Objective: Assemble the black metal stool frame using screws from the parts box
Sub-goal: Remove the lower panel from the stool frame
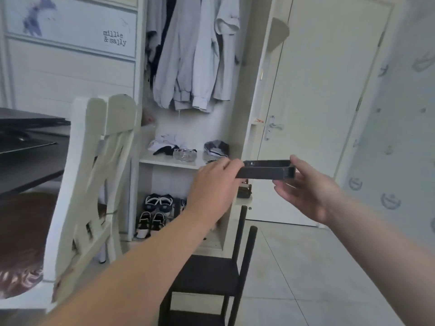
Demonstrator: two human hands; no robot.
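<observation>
Two hands, left [214, 182] and right [303, 189], grip a shallow matte-black rectangular frame [266, 172].

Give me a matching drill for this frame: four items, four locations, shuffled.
Things:
1. black box
2. glass bowl
3. shoes
4. black stool frame

Places:
A. bottom compartment of the wardrobe
B. gripped between left hand and right hand
C. on the floor tiles, below both hands
D. on the wardrobe shelf under the hanging clothes

Pairs: 1-B, 2-D, 3-A, 4-C
</observation>
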